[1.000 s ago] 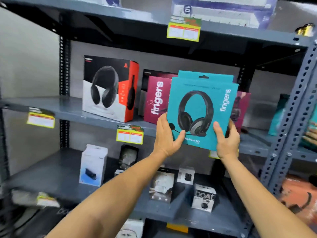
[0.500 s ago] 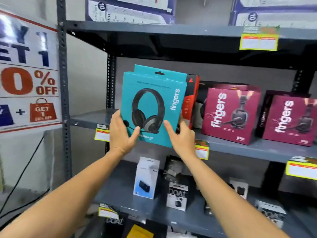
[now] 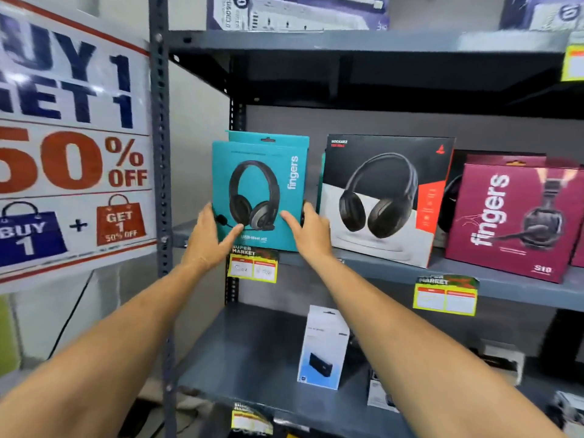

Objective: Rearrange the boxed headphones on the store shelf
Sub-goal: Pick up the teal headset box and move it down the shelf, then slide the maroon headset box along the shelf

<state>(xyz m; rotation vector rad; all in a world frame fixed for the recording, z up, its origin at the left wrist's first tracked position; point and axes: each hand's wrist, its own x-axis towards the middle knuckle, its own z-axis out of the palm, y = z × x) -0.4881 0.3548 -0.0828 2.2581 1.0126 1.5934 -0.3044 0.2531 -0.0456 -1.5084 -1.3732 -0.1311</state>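
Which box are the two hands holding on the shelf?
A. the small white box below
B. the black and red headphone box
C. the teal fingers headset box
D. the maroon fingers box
C: the left hand and right hand grip the lower sides of the teal fingers headset box.

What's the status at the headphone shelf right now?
Left hand and right hand both gripping the teal box by its lower edges. Box upright at the shelf's left end. Black box close beside it on the right.
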